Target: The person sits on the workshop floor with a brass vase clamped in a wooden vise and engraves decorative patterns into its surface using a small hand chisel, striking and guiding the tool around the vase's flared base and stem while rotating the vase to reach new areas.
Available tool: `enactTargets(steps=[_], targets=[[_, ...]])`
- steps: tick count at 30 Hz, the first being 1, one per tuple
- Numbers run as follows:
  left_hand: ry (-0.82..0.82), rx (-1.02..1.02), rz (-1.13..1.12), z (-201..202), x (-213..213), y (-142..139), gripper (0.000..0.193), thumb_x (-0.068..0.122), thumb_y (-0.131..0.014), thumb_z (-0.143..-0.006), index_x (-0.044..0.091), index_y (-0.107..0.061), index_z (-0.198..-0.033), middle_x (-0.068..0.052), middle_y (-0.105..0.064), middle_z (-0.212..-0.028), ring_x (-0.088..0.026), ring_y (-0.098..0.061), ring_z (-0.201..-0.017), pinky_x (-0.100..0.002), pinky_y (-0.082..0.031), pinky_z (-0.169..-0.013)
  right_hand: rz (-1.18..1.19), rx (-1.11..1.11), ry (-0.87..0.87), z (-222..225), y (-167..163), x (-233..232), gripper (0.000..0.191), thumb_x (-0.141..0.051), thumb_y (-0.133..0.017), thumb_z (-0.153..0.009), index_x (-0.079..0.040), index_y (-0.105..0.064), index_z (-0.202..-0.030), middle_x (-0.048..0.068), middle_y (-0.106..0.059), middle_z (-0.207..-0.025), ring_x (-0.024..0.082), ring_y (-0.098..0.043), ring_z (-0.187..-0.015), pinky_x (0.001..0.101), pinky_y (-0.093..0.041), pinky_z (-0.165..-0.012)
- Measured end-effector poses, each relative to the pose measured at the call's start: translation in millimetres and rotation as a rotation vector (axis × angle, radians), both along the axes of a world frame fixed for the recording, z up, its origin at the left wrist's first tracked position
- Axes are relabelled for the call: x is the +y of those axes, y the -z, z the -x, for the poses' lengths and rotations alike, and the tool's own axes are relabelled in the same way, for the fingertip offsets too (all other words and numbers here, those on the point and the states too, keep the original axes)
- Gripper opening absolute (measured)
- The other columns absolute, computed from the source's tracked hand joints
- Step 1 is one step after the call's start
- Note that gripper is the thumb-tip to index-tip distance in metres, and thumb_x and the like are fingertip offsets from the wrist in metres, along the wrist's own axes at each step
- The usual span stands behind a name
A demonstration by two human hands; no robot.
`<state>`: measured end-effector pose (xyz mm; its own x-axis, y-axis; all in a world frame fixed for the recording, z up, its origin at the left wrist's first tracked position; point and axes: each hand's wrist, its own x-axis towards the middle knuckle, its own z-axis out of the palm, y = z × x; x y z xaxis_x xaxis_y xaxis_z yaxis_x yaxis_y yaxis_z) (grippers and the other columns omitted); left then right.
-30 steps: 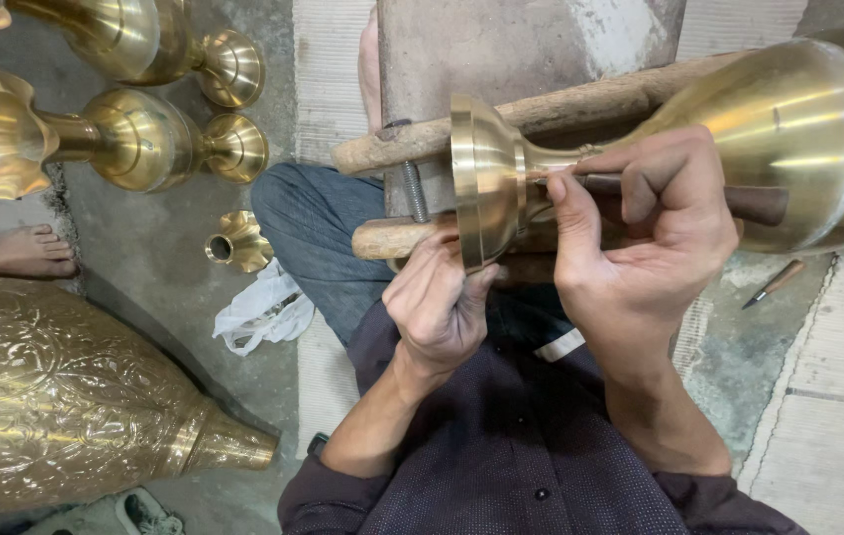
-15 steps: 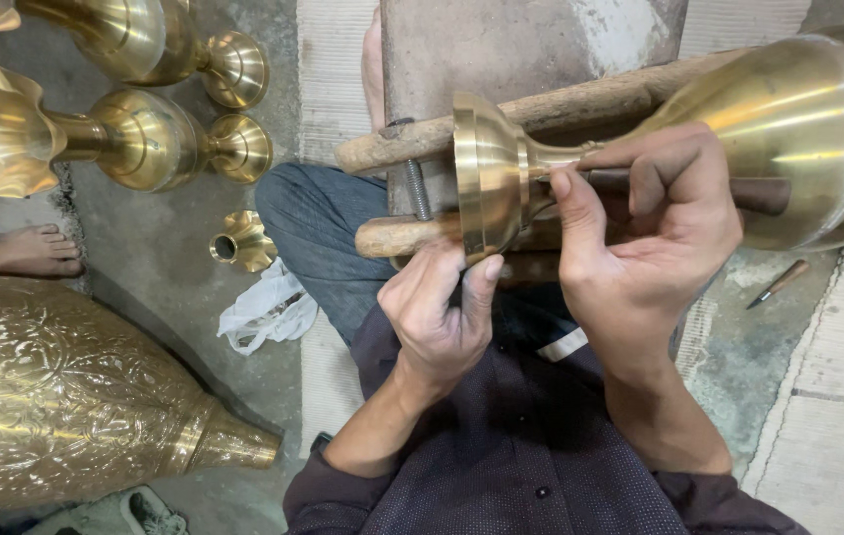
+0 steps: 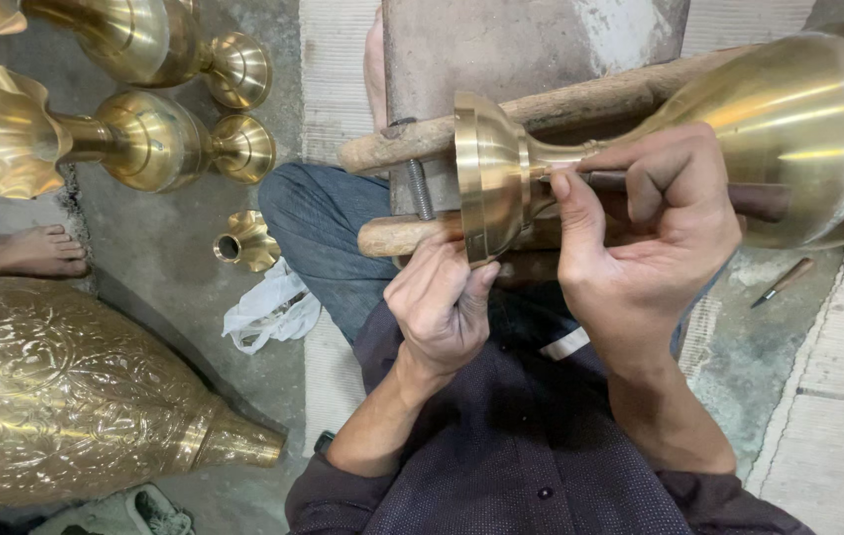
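Both hands work at the narrow neck of a large brass vase (image 3: 739, 129) that lies on its side across two wooden bars (image 3: 580, 104), its flared round foot (image 3: 486, 178) turned toward the person. Closed around a dark-handled tool (image 3: 749, 198), the right hand (image 3: 655, 233) presses the tool along the neck just behind the foot, its forefinger stretched out toward the tip. Below the foot, the left hand (image 3: 439, 307) is curled, fingers bent, their tips touching the lower rim of the foot; whether it grips anything else cannot be told. A threaded bolt (image 3: 420, 188) runs between the two bars just left of the foot. Well to the left of the vase, on the grey floor, lie two smaller brass vases (image 3: 134, 134) with ruffled mouths, and below them a small fluted brass piece (image 3: 243, 241) beside a crumpled white cloth (image 3: 271, 312). Farther left and lower rests a big engraved brass vessel (image 3: 65, 396), with another person's bare foot (image 3: 30, 250) just above it. To the right of the vase, a small wooden-handled tool (image 3: 784, 280) lies on the floor.
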<state>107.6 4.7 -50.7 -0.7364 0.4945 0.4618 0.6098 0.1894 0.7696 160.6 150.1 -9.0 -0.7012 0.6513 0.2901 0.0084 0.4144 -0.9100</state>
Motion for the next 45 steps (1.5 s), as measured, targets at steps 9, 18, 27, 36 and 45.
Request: enactTargets(steps=[9, 18, 27, 36, 45], targets=[[-0.092, -0.218, 0.111, -3, 3, -26, 0.024, 0.006, -0.072, -0.099, -0.003, -0.059, -0.081, -0.014, -0.056, -0.07, -0.027, -0.056, -0.059, -0.036, -0.043, -0.059, 0.033, 0.009, -0.008, 1, 0, 2, 0.04, 0.009, -0.083, -0.103, -0.004, -0.047, -0.093, -0.001, -0.052, -0.09, 0.003, -0.043, -0.07, 0.017, -0.039, -0.062], [-0.007, 0.015, 0.02, 2, -1, -1, 0.018, 0.011, -0.068, -0.102, -0.007, -0.066, -0.103, -0.019, -0.071, -0.101, -0.038, -0.074, -0.1, -0.041, -0.059, -0.098, 0.085, 0.052, 0.011, 2, 6, 0, 0.043, 0.009, -0.083, -0.108, -0.003, -0.044, -0.093, 0.002, -0.054, -0.097, 0.005, -0.05, -0.079, 0.0174, -0.044, -0.071], [-0.005, 0.049, 0.038, 2, -2, 2, 0.017, 0.01, -0.072, -0.098, -0.006, -0.066, -0.094, -0.019, -0.069, -0.093, -0.038, -0.072, -0.092, -0.041, -0.059, -0.093, 0.039, 0.003, 0.011, 2, -2, -1, 0.043, 0.008, -0.084, -0.106, -0.003, -0.045, -0.09, 0.002, -0.054, -0.095, 0.005, -0.048, -0.078, 0.0177, -0.042, -0.071], [-0.077, -0.154, 0.078, 3, 3, -30, 0.029, 0.008, -0.071, -0.1, -0.002, -0.055, -0.079, -0.013, -0.05, -0.07, -0.027, -0.051, -0.061, -0.034, -0.041, -0.056, 0.017, 0.02, 0.003, 1, 2, 1, 0.041, 0.008, -0.084, -0.103, -0.002, -0.048, -0.089, 0.001, -0.051, -0.092, 0.005, -0.04, -0.072, 0.0179, -0.036, -0.064], [-0.055, -0.108, 0.008, 2, 3, -15, 0.017, 0.011, -0.07, -0.098, -0.005, -0.064, -0.096, -0.016, -0.066, -0.088, -0.031, -0.068, -0.08, -0.036, -0.054, -0.078, 0.177, 0.031, 0.018, 1, 4, -1, 0.042, 0.007, -0.083, -0.105, -0.004, -0.044, -0.091, 0.0, -0.056, -0.091, 0.003, -0.047, -0.072, 0.0172, -0.042, -0.064]])
